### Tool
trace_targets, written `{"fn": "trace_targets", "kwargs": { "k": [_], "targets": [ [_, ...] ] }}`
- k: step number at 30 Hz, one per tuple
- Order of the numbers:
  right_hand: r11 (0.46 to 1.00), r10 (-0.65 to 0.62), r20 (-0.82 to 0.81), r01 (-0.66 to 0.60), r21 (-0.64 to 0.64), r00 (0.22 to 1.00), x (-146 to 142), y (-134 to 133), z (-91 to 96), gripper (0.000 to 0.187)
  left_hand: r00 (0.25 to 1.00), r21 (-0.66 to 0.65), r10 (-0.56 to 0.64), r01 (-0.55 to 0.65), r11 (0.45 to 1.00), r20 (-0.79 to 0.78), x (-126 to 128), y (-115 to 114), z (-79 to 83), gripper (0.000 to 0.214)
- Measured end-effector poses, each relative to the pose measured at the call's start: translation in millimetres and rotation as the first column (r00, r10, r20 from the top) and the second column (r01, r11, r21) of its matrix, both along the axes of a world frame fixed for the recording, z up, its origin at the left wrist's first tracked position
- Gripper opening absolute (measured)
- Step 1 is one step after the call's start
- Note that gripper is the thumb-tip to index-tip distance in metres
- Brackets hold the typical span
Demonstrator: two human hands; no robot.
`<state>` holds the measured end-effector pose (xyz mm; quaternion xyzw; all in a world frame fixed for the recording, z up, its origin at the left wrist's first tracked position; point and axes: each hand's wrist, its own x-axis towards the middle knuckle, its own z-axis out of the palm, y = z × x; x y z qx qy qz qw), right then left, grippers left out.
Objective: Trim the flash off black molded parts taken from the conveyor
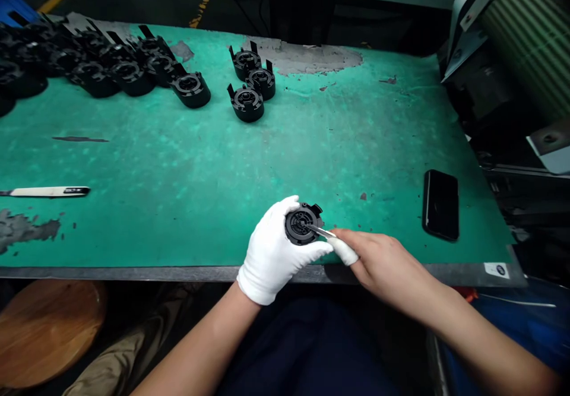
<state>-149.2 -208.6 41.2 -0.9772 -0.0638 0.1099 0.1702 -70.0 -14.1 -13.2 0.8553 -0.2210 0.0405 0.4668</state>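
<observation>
White-gloved left hand [271, 254] is grasping a black part [299, 228] by its rim, near the table edge [178, 272]; right hand [383, 259] is pinching a metal tool [321, 231] over it; green mat [320, 146] is stretching far.

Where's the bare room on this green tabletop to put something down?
Between the trio of black housings and the smartphone; also between the white-handled tool and the gloved left hand. The far left corner is crowded with clustered housings.

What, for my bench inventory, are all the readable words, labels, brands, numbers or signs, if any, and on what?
No text is legible.
White sticker on the table edge: dark oval mark, too small to read.
White-handled tool: marks near its end, too small to read.
</observation>
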Motion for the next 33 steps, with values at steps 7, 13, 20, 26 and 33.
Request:
{"fn": "trace_targets", "kwargs": {
  "k": [7, 13, 20, 26, 33],
  "targets": [
    [0.998, -0.033, 0.041, 0.035, -0.05, 0.999, -4, 3, -5.2, 0.048, 1.0, -0.031, 0.001, -0.001, 1.0, -0.004, 0, 0, -3.6, 0.09],
    [0.984, -0.011, -0.066, 0.022, 0.174, 0.998, -5, 10, -7.2, 0.041, 0.999, -0.014, 0.028, -0.028, 1.0, -0.015, -3, -3, -0.7, 0.092],
    [0.904, -0.042, -0.172, 0.111, 0.413, 0.984, 4, -11, -2.2, 0.029, 0.992, -0.096, 0.129, -0.129, 0.987, 0.002, -16, -4, -8.5, 0.086],
    [0.791, -0.202, -0.16, 0.257, 0.555, 0.966, 17, 3, -13.5, 0.026, 0.991, -0.01, 0.121, -0.121, 0.993, 0.056, -21, 11, 2.9, 0.061],
    [0.734, -0.363, -0.003, 0.288, 0.615, 0.932, 38, 24, -29.7, 0.03, 0.993, 0.079, 0.12, -0.118, 0.99, -0.011, -74, 21, 4.8, 0.073]
  ]
}}
